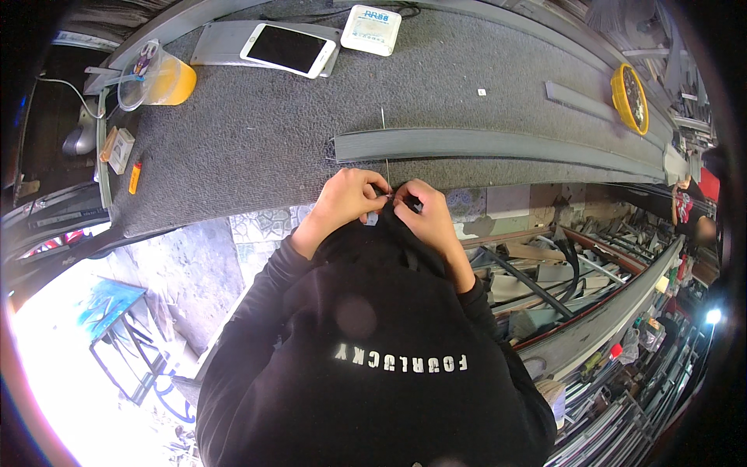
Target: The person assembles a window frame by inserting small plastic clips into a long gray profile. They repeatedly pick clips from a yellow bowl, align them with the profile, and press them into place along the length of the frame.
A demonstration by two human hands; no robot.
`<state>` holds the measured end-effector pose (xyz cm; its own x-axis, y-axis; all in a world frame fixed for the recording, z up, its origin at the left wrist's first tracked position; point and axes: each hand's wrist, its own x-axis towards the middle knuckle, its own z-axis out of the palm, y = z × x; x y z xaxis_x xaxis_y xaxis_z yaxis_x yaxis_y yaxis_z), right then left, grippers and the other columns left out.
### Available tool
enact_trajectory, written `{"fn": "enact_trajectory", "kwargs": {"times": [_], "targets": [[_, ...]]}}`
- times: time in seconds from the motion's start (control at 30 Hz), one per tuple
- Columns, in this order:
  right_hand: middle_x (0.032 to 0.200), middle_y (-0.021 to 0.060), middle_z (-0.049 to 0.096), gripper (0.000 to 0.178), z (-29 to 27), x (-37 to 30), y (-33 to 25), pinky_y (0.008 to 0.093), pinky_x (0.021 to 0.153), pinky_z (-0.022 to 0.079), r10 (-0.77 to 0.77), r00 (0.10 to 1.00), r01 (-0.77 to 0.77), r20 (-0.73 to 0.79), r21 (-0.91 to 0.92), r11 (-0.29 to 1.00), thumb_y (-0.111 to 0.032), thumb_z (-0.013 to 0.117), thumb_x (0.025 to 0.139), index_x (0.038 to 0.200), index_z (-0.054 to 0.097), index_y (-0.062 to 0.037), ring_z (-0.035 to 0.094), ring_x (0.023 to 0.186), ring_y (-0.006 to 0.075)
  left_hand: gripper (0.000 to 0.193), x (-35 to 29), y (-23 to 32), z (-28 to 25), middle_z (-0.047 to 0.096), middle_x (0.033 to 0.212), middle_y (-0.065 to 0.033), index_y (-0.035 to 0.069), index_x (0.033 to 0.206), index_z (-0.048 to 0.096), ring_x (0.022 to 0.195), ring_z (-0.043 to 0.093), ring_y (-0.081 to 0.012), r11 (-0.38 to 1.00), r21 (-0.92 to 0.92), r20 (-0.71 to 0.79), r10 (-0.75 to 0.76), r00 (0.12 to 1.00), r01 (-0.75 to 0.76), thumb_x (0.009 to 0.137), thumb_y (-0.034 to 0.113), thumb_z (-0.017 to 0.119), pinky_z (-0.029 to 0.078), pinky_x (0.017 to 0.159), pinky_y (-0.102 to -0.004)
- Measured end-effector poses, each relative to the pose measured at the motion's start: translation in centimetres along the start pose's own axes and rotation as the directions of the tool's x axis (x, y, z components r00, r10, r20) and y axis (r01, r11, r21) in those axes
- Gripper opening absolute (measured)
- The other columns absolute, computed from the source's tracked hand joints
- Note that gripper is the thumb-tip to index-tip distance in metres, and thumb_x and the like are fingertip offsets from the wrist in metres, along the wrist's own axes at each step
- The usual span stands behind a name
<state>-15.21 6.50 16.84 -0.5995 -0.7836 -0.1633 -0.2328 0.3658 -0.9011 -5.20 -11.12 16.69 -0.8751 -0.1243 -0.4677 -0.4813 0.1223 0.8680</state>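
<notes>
Close together at the near edge of the carpeted workbench, my left hand (342,196) and my right hand (426,213) pinch with fingertips almost touching. Between them is the end of a thin wire (387,167). Another bit of this wire shows beyond a long bundle of grey strips (467,145), which hides the part in between. The bundle lies across the bench just past my fingers and stretches to the right. Both hands are closed, and neither touches the strips.
At the back lie a white phone (288,49) on a grey plate and a white box (371,30). On the left are a cup of orange liquid (175,82), a small carton (120,150) and an orange lighter (135,178). A yellow basket (630,99) and shorter strip (583,100) sit right.
</notes>
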Motion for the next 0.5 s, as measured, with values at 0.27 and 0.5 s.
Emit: {"fn": "enact_trajectory", "kwargs": {"times": [0.27,0.5], "targets": [[0.084,0.0129,0.064,0.012,0.11,0.25,-0.13,0.0331,0.072,0.048,0.012,1.0,-0.012,0.008,-0.04,0.999,-0.008,0.066,0.079,0.085,0.062,0.0015,0.063,0.078,0.0262,0.021,-0.05,0.04,-0.04,0.072,0.068,-0.0056,0.001,0.099,0.071,0.049,0.064,-0.0114,0.999,0.031,-0.007,0.01,1.0,-0.01,0.083,0.013,0.068,0.048,0.051,-0.0239],[0.084,0.014,0.064,0.013,-0.04,0.29,-0.39,0.0342,0.07,0.049,0.002,1.0,-0.001,0.029,-0.053,0.999,-0.009,0.065,0.08,0.085,0.063,0.0021,0.063,0.078,0.0278,0.022,-0.03,0.09,-0.07,0.072,0.068,-0.0057,0.002,0.1,0.072,0.05,0.065,-0.0123,0.999,0.047,0.003,-0.007,1.0,0.007,0.082,0.015,0.069,0.05,0.053,-0.0248]]}}
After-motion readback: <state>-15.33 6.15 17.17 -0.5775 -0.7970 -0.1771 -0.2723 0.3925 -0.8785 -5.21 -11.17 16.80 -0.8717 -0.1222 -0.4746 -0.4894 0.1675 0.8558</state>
